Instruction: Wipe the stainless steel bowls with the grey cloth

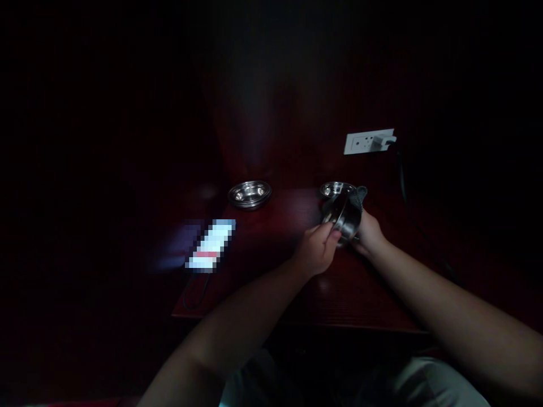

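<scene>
The bowl [350, 222] is tipped on edge over the table's [288, 206] right half, its rim slanting from near left to far right, between our two hands. Our left hand [316, 249] grips its near left edge; our right hand [370, 233] meets its right side, fingers mostly hidden, so we cannot tell their closure. A cloth [362, 194] shows at the far edge. Just beyond sits another bowl [335, 188].

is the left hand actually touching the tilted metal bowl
Touching. The head view shows the left hand gripping the tilted metal bowl at its lower left edge, with no gap between them.
</scene>
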Demonstrator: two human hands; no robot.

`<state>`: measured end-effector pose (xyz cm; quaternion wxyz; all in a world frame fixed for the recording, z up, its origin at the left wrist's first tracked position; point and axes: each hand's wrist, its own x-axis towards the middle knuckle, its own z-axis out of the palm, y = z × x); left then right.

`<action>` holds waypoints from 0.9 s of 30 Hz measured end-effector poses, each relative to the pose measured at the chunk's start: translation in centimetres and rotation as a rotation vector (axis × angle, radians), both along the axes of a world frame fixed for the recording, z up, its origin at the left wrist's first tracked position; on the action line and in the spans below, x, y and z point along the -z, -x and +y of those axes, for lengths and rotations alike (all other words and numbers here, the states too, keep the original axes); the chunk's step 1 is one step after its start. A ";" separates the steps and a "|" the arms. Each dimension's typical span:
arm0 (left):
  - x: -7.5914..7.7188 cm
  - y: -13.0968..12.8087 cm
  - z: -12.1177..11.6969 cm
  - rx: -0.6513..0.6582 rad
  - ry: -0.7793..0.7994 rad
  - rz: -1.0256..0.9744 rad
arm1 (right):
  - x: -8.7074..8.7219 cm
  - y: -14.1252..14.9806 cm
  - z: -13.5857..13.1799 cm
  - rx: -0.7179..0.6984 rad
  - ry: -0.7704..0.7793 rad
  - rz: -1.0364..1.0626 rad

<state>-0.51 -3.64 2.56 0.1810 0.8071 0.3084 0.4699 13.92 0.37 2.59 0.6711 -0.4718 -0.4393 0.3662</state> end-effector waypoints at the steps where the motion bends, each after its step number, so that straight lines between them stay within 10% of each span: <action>1: 0.0 -0.1 0.1 -0.002 -0.011 -0.004 | -0.1 0.1 0.1 0.011 0.003 0.029; 5: 0.0 -0.5 0.3 -0.043 -0.025 -0.053 | -0.8 0.5 0.2 0.076 -0.040 0.120; 16: -0.8 0.1 1.1 -0.236 0.130 -0.260 | -3.1 2.5 -0.3 -0.047 -0.555 -0.625; 27: -0.3 -0.4 1.9 -0.228 0.154 -0.277 | 0.0 1.3 1.9 -0.027 -0.137 -0.232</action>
